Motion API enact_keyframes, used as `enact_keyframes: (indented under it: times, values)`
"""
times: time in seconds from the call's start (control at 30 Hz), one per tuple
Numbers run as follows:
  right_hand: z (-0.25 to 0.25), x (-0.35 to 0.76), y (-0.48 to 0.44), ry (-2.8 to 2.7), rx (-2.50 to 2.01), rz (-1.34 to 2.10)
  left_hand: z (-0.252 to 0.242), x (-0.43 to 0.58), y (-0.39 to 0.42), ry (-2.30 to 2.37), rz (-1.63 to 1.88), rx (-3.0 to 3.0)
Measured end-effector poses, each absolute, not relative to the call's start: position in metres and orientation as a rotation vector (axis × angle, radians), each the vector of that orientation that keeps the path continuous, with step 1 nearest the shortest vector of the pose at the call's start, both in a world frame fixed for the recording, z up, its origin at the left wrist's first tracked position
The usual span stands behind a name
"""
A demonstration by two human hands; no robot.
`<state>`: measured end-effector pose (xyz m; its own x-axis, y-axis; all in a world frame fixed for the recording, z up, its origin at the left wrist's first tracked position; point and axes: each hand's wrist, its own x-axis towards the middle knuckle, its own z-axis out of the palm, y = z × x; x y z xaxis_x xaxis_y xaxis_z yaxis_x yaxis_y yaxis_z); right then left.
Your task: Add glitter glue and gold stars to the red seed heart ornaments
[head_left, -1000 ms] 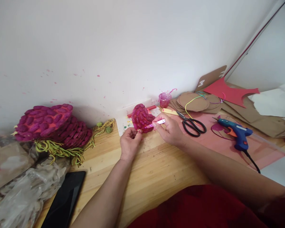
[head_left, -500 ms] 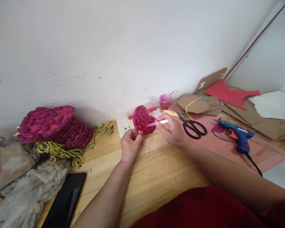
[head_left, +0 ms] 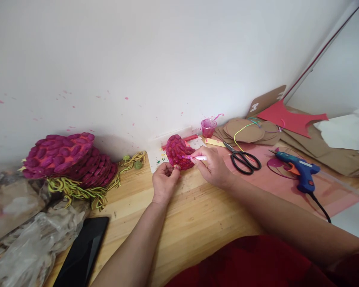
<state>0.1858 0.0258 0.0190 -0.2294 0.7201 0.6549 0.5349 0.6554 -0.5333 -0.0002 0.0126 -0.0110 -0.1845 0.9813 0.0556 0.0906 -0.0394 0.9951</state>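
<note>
The white pen-like tool [head_left: 201, 158] is gripped narrowly between the thumb and fingers of the right hand [head_left: 214, 167], its pink end being held against the face of the magenta piece [head_left: 178, 148]. The magenta piece, covered in raised oval lumps, is located to the left of the scissors [head_left: 241, 158]. Its lower left edge is pinched by the left hand [head_left: 165, 178], with thumb and fingertips brought together; the exact contact under the fingers cannot be told.

Behind the piece, also left of the scissors, a speckled white sheet [head_left: 152, 157] is laid on the wooden table [head_left: 197, 223]. A yellow strip [head_left: 214, 142] is found just beside the blade tips of the scissors. A pink-stained cup [head_left: 208, 128] is placed beyond them to the left, and cardboard discs [head_left: 248, 129] are piled directly beyond. The scissors' handles are rested on a pink sheet [head_left: 275, 187].

To the right of the scissors, a blue glue gun [head_left: 306, 175] with an orange trigger is noted; farther beyond, a red cutout [head_left: 293, 117] is seen lying over brown cardboard [head_left: 332, 153].

Well to the left of the scissors, similar lumpy magenta pieces [head_left: 58, 155] are stacked, with yellow-green yarn [head_left: 77, 189] hung from them. Nearer the wearer on that side, a black flat device [head_left: 82, 251] is positioned beside a clear plastic bag [head_left: 36, 239].
</note>
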Motion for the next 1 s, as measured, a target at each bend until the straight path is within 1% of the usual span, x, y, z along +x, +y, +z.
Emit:
enact_keyframes:
  times: [0.2,0.37,0.57,1.0]
  values:
    - [0.027,0.191,0.025,-1.816,-0.997,0.248,-0.012,-0.001,0.013,1.392,1.344,1.186]
    - [0.03,0.192,0.025,-1.747,-1.016,0.463,-0.012,0.0,0.013,1.393,1.341,1.184]
    - [0.026,0.191,0.027,-1.718,-1.083,0.598,-0.009,0.001,0.013,1.386,1.345,1.167]
    - [0.028,0.191,0.024,-1.733,-1.094,0.558,-0.009,0.001,0.013,1.379,1.342,1.167]
